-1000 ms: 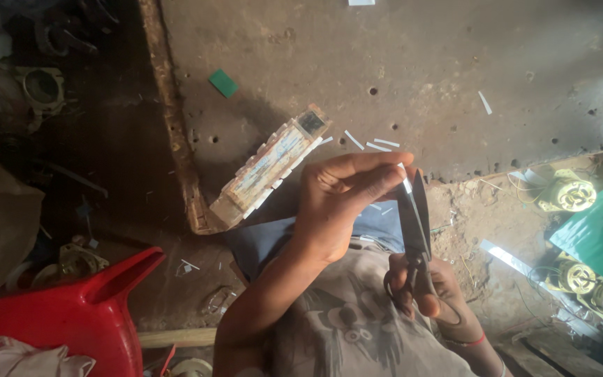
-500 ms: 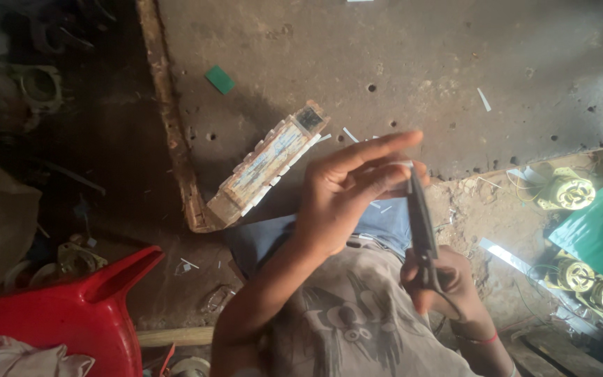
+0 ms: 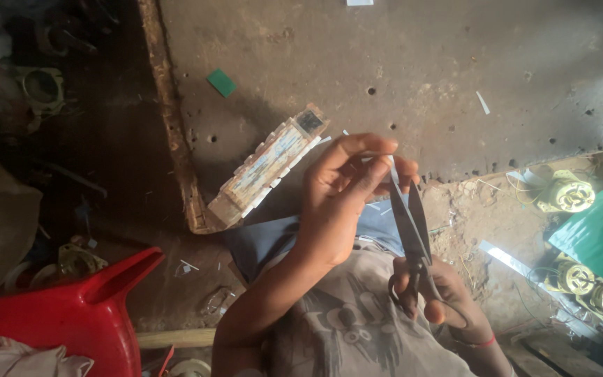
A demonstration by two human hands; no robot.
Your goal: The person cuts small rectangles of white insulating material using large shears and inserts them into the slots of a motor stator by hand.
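**Hands, scissors and strip over a worn metal table edge**

Left hand: raised at centre, fingers pressed together, pinching a thin pale strip between thumb and fingertips. The strip stands nearly upright, its lower end meeting the scissor tips.

Right hand: low, right of centre, fingers threaded through the loops of dark scissors and gripping them. The blades point away from the body, close together, touching the strip; whether they are fully closed cannot be told.

Table: scuffed, pitted sheet with small holes, filling the far and right part of the view. Its left edge is a rusty raised rim; its near edge runs ragged just beyond the hands. Most of its surface lies bare beyond the hands.

On the table: a long wooden block, slanted, just left of the left hand; a small green chip, farther left.

Near left: a red plastic container.

Right, below the table edge: small yellowish motors, a green sheet.
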